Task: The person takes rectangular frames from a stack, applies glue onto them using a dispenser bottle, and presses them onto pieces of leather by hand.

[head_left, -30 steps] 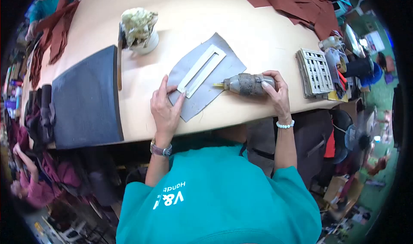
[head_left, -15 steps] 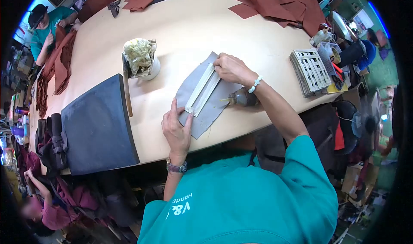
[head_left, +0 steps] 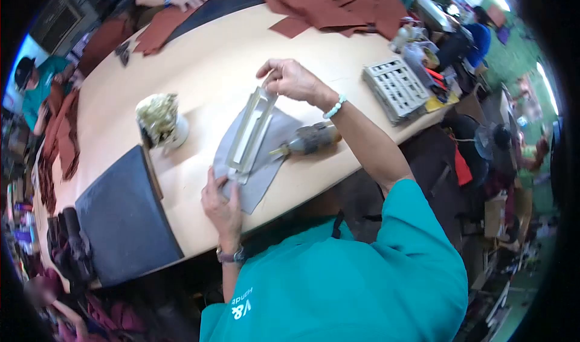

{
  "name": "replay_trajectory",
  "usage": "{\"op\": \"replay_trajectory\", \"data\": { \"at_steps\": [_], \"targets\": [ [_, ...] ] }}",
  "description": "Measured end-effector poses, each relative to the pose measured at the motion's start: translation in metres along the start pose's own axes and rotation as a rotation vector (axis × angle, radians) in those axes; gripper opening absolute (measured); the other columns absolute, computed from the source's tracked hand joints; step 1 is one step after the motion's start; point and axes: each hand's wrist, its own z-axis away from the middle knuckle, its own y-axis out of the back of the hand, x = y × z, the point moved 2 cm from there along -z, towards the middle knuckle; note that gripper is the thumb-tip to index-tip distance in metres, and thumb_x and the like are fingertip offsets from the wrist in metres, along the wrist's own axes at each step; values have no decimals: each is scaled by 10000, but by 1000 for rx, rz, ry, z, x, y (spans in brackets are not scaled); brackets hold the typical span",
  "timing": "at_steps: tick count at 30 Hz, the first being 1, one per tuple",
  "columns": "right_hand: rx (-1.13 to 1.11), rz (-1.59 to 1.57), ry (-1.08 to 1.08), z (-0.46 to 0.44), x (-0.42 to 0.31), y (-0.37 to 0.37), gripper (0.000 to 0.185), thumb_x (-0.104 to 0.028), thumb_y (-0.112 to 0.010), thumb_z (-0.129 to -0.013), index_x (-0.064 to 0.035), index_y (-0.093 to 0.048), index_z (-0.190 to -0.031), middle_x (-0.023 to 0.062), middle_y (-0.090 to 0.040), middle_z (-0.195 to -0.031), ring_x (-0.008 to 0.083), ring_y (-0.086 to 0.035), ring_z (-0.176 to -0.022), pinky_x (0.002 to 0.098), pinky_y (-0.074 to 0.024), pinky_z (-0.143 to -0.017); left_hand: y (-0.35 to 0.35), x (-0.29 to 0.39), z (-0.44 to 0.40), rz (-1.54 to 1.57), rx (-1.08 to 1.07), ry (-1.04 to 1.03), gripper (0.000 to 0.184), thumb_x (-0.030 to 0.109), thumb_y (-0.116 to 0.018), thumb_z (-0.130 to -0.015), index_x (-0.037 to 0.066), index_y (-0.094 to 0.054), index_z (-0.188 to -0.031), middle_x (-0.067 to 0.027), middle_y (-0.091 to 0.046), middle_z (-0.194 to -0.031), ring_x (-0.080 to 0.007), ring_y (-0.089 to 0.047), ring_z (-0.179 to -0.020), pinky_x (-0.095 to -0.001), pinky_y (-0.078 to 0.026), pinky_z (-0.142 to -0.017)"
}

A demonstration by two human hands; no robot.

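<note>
A grey leaf-shaped piece of material (head_left: 275, 124) lies on the table, with a pale, narrow slotted frame (head_left: 232, 152) over it. The far end of the frame looks raised, and a white strip shows through its slot. My right hand (head_left: 295, 82) pinches the frame's far end. At the near end, my left hand (head_left: 222, 209) rests on the grey piece with thumb and fingers apart; whether it touches the frame I cannot tell. To the right of the grey piece lies a dark-stained bottle with a thin nozzle (head_left: 311, 140), close to my right forearm.
A white tub with a crusted, stained top (head_left: 160, 121) stands left of the grey piece. Nearer me lies a dark slab (head_left: 127, 215). Slotted pale plates (head_left: 396, 88) are stacked at the right. Brown pieces (head_left: 344, 4) lie at the back, where another person's hands (head_left: 190, 1) work.
My right hand has lifted the frame's far end off the grey piece. My left hand's fingers remain at the near end. The whole view has shifted, and another person's hands now show at the back.
</note>
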Motion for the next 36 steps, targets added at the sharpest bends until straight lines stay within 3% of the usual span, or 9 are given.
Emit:
{"op": "replay_trajectory", "data": {
  "at_steps": [2,4,8,9,14,20,23,32,36],
  "targets": [
    [103,-165,-9,9,0,46,386,-78,-603,-759,35,-538,-1123,86,-640,-809,128,-586,-661,244,-456,-532,0,-2,1,16,1,22,579,32,-660,-791,8,-450,-1330,-115,-632,-937,-218,-580,-879,-344,-454,-829],
    [257,-20,-93,31,-9,105,427,-94,-586,-782,-40,-514,-1199,45,-651,-907,109,-628,-769,240,-500,-628,0,-5,1,45,2,37,592,75,-678,-778,4,-453,-1321,-101,-644,-940,-237,-571,-890,-369,-439,-827],
    [567,148,-265,75,7,219,437,-147,-595,-805,-65,-529,-1229,37,-626,-962,125,-614,-829,296,-505,-711,-2,-5,0,116,8,95,551,67,-655,-807,0,-457,-1316,-97,-642,-928,-231,-567,-886,-363,-437,-828],
    [575,22,-245,84,33,253,467,-160,-600,-801,-62,-510,-1248,35,-620,-971,126,-601,-848,296,-492,-712,-2,-5,0,134,7,113,540,61,-648,-814,0,-458,-1316,-97,-640,-926,-226,-566,-886,-357,-436,-830],
    [823,62,-478,139,77,320,386,-121,-585,-723,-75,-590,-1107,23,-571,-874,128,-542,-766,263,-453,-570,-2,0,0,160,20,129,499,54,-613,-853,4,-454,-1323,-128,-627,-920,-202,-593,-859,-331,-458,-820],
    [896,-31,-567,166,121,339,262,-106,-591,-681,-112,-625,-941,9,-522,-809,124,-512,-720,267,-454,-570,-1,-2,0,171,0,173,493,41,-590,-861,2,-447,-1331,-136,-638,-952,-196,-602,-864,-321,-457,-838],
    [913,-69,-582,164,140,342,378,-90,-620,-684,-142,-621,-1059,-17,-527,-772,90,-491,-657,258,-444,-563,-2,-2,0,164,5,177,494,40,-582,-865,3,-440,-1337,-131,-639,-951,-185,-597,-867,-311,-455,-839],
    [875,-50,-588,151,152,332,408,-83,-623,-687,-89,-603,-1094,2,-551,-790,108,-520,-707,275,-448,-607,-1,-1,0,178,-5,201,494,37,-570,-871,-4,-429,-1343,-122,-634,-942,-168,-582,-860,-297,-449,-834],
    [902,394,-529,149,158,340,440,-89,-616,-709,-21,-578,-1142,34,-614,-859,106,-572,-739,277,-466,-630,-1,-4,1,166,1,190,490,32,-566,-873,-4,-431,-1342,-123,-632,-940,-170,-580,-861,-294,-450,-827]
  ]
}}
